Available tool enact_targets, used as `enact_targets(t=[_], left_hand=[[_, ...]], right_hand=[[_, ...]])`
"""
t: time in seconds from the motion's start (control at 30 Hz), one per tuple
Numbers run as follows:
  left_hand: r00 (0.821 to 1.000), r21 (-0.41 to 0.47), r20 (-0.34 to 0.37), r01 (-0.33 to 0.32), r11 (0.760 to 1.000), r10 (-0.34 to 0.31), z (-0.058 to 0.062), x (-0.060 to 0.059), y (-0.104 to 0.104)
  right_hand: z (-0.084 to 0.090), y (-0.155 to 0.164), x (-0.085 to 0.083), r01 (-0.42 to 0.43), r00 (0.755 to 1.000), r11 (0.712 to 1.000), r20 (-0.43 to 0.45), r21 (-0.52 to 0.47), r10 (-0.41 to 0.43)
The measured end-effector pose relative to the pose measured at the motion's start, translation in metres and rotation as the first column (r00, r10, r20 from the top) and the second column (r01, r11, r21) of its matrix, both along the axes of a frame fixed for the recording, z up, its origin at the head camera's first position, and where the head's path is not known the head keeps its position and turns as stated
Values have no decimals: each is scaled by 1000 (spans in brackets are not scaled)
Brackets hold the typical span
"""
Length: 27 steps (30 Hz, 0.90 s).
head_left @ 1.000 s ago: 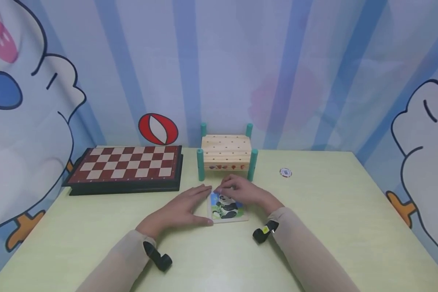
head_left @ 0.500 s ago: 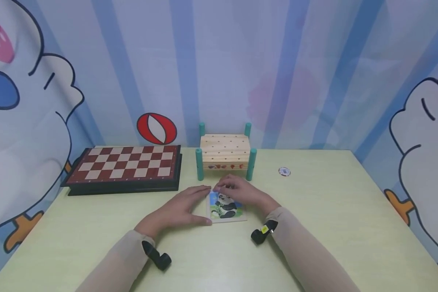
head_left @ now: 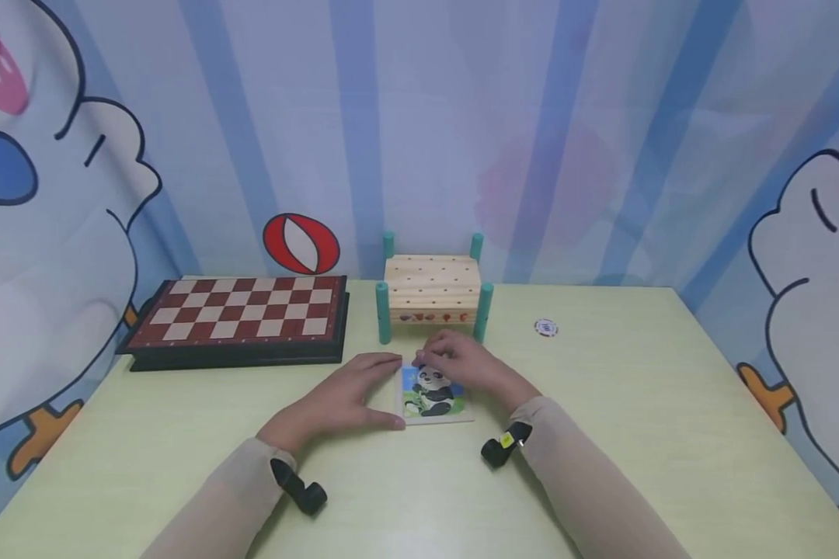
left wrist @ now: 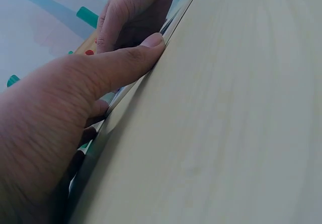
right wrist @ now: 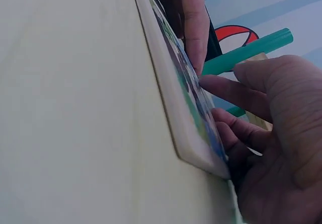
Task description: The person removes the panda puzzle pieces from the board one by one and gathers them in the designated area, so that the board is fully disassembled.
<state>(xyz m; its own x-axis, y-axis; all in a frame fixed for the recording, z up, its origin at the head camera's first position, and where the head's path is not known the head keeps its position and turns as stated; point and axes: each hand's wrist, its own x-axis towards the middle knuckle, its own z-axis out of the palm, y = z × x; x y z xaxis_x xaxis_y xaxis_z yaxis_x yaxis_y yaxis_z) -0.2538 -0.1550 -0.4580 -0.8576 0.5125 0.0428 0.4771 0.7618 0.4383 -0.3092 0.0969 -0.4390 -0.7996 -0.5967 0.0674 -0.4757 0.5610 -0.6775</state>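
Note:
A flat square panda picture board (head_left: 429,400) with a pale wooden rim lies on the table in front of me. My left hand (head_left: 339,400) is along its left side, with the thumb at the near corner and straight fingers by the far corner. My right hand (head_left: 464,363) is over the board's far part and hides its upper right. In the right wrist view, the fingertips (right wrist: 209,83) of that hand touch the picture's surface, the other fingers lie by the edge, and the thumb is raised. Whether the right fingers pinch anything is unclear.
Just behind the board is a small wooden stand (head_left: 432,283) with green posts and drilled holes. A chessboard box (head_left: 241,318) stands at the back left. One round chip (head_left: 546,328) lies to the right on the pale table (head_left: 601,404).
My right thumb and fingers have shifted slightly up and right, so more of the panda's head shows. The left hand and the board have stayed in place.

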Motion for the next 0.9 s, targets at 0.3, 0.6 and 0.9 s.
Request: enact_targets(t=[0.3,0.6,0.9], left_hand=[[999,8,36,6,1000,-6,3,-1,-1],[998,35,64,-17,999,15,2,0,-2],[998,35,57,-16,999,14,1,-1,-2]], right_hand=[[4,-1,3,-8,994,1000,112,23,6],[-4,-1,-1,-52,995,997,77,-51,56],[-6,-1,-3,-51,993,993,101,-108,62]])
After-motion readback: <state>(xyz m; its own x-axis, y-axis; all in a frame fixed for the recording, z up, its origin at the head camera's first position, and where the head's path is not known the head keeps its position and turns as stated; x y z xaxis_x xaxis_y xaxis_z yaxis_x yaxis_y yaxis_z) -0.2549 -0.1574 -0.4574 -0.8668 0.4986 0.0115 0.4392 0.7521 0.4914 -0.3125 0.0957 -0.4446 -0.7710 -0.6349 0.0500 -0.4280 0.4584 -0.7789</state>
